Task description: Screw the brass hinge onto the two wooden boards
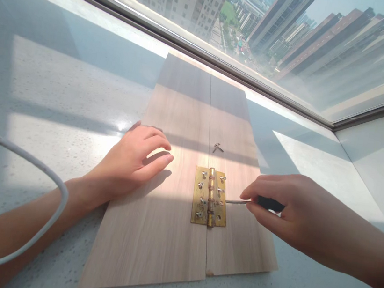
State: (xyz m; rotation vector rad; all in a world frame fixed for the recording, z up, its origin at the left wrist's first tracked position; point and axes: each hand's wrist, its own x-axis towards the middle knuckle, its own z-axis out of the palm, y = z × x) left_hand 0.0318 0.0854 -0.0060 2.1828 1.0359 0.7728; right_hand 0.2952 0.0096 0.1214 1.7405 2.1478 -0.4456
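The brass hinge (210, 198) sits just right of the frame's centre, across the seam between the left board (152, 228) and the right board (245, 245), with screws (198, 215) standing proud of its holes at various tilts. The right hand (296, 214), at the right of the frame, pinches the screwdriver (268, 203) between thumb and fingers, its shaft lying almost flat and pointing left at the hinge's right edge; whether the tip touches a screw is too small to tell. The left hand (141, 154), left of centre, has thumb and forefinger spread with nothing between them, over the left board. For clean driving, the shaft would best be raised into line with the chosen screw, since such a low angle seems likely to slip out of the head. The left hand's spread grip would serve better steadying a leaning screw or pressing the hinge flat, with the pin kept along the seam. Turning each screw a little, in rotation, should stop the hinge skewing. The loose screws (217, 148) above the hinge, on the right board, look easy to knock, so the wrist should pass wide of them.
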